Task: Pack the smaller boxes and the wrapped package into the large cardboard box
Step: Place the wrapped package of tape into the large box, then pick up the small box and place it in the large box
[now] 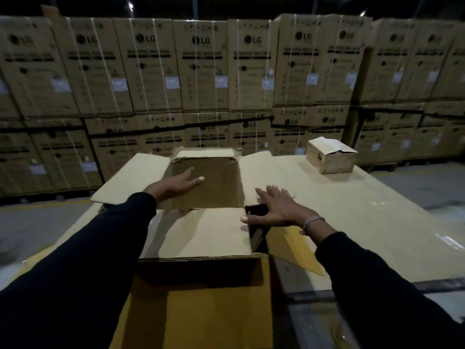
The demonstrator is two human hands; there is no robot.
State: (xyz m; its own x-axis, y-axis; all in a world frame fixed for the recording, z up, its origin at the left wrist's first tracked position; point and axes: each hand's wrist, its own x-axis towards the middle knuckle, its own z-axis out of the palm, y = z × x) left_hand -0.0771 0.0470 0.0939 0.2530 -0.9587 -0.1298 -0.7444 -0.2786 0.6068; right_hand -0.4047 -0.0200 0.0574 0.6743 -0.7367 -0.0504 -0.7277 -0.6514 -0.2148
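Note:
The large cardboard box (pixel 214 233) stands open in front of me on a cardboard-covered surface, its flaps spread outward. My left hand (pixel 176 185) reaches over the box's left side with fingers straight, holding nothing. My right hand (pixel 274 210) lies flat with spread fingers on the box's right flap, near the right rim. One smaller box (pixel 331 154), its top flaps partly open, sits far right on the surface, well away from both hands. The inside of the large box is dark, and I see no wrapped package.
The work surface (pixel 364 210) is covered in cardboard sheet and ends at an edge on the right. Behind it stands a wall of stacked washing-machine cartons (pixel 206 71). Grey floor (pixel 37 222) shows on the left and right.

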